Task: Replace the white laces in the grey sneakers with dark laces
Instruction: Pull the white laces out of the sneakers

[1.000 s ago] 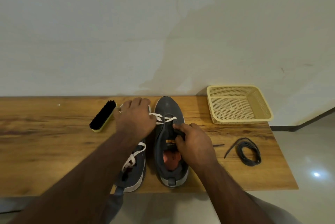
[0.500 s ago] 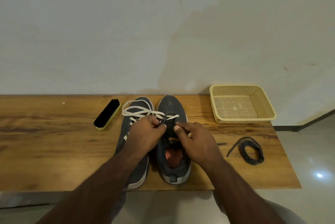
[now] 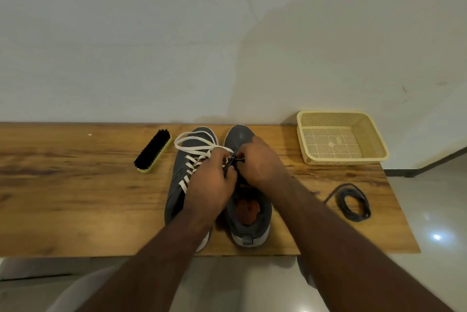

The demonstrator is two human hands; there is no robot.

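Over the right sneaker (image 3: 249, 213), both hands, left (image 3: 209, 185), right (image 3: 262, 162), pinching a dark lace (image 3: 231, 164).

The left hand (image 3: 209, 185) and right hand (image 3: 262, 162) hide the right sneaker's (image 3: 249, 213) eyelets; the tabletop (image 3: 63, 198) runs off the left edge.

Both forearms reach in from six o'clock — left hand (image 3: 211, 185) and right hand (image 3: 260, 162) meet knuckle to knuckle, fingers curled, pinching.
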